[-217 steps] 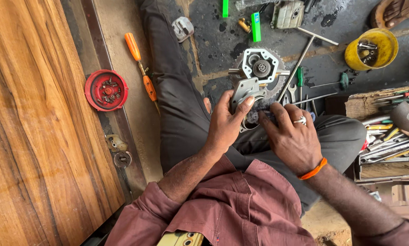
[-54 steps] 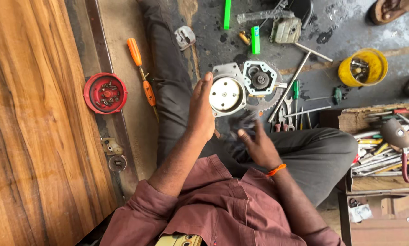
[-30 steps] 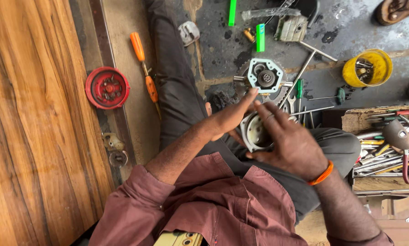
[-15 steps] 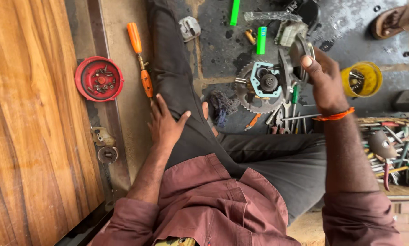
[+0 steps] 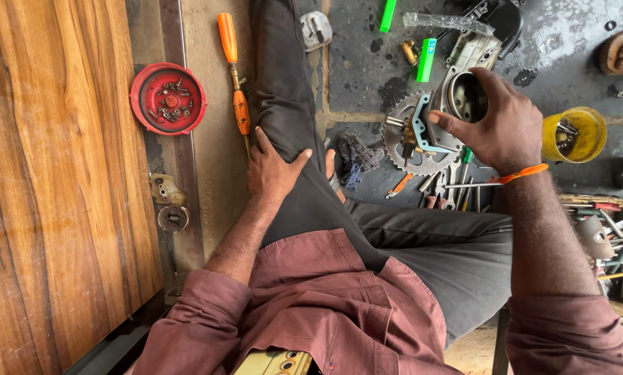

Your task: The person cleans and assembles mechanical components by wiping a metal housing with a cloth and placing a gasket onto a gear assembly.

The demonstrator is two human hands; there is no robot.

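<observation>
Seen from above, seated on a workshop floor (image 5: 367,62) beside a wooden panel (image 5: 54,194). Right hand (image 5: 495,125), fingers wrapped around a metal cylinder housing (image 5: 457,101), held above a toothed sprocket (image 5: 405,142). Left hand (image 5: 273,170) lay flat, fingers spread, on the grey-trousered thigh (image 5: 290,104). Nearby: red lid (image 5: 167,98), orange screwdriver (image 5: 233,76).

Your right hand (image 5: 499,128) holds a dull grey cast-metal cylinder (image 5: 457,101), smooth inside. Your left hand (image 5: 273,170) rests on matt grey cloth trousers (image 5: 283,83). Beside you, the polished wood panel (image 5: 54,194) looks glossy; the concrete floor (image 5: 367,76) is rough and stained.
</observation>
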